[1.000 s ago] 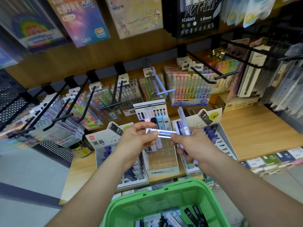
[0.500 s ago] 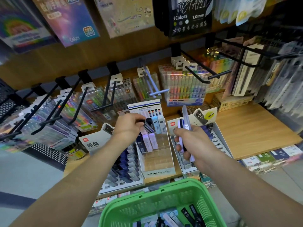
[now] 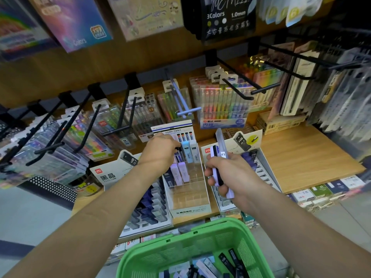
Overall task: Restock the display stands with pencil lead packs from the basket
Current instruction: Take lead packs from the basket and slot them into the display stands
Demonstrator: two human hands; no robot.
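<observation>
The left hand (image 3: 160, 151) reaches into the rear row of the clear MONO stand (image 3: 190, 209) at the middle of the wooden shelf (image 3: 311, 157), fingers curled down among the upright packs; whether it grips one is hidden. The right hand (image 3: 230, 177) clutches a bundle of pencil lead packs (image 3: 216, 173) above the right Deli stand (image 3: 269, 169). More packs (image 3: 224, 261) lie in the green basket (image 3: 180, 249) below the shelf's front edge.

Wooden shelf (image 3: 305, 157), light grain. Three display stands side by side near front edge: white Deli card stand (image 3: 108, 175) left, clear MONO graph stand (image 3: 190, 211) middle, second white Deli stand (image 3: 251, 137) right. Tan cardboard boxes (image 3: 281, 123) stacked at back, behind right stand.
</observation>
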